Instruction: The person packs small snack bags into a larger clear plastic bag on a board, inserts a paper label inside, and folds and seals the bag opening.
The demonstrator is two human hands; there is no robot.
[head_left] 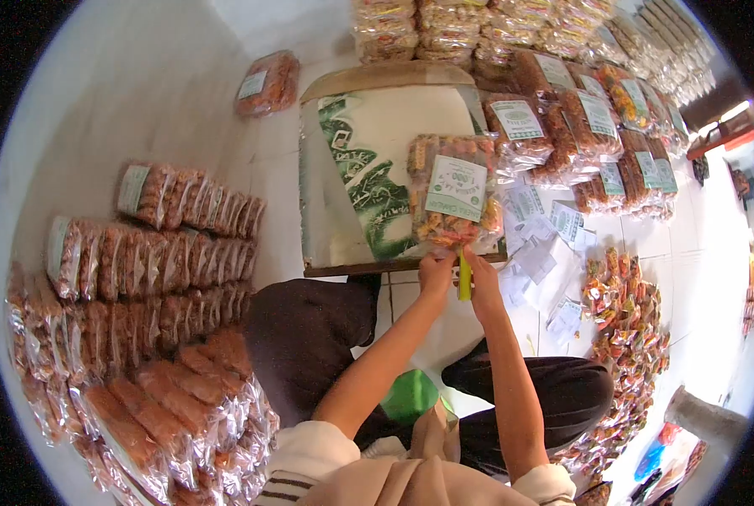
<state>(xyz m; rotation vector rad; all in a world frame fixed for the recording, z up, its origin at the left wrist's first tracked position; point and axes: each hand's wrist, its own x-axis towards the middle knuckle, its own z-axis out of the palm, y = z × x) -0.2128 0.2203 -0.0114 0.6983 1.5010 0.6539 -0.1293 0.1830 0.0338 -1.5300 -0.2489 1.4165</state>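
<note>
A clear plastic bag of snacks (455, 190) with a green-and-white label lies on a low table (419, 110), its near end at the table's front edge. My left hand (436, 271) is closed on the gathered end of the bag. My right hand (483, 277) is closed beside it, around a narrow yellow-green object (465, 277) that points down toward my lap. What kind of object it is I cannot make out, and the fingertips of both hands partly hide the bag's end.
Rows of bagged brown snacks (153, 261) fill the floor at left. Labelled bags (596, 118) are stacked at the back right, near loose paper labels (546, 261). Small colourful packets (626, 312) lie at right. A single bag (267, 83) lies behind the table's left corner.
</note>
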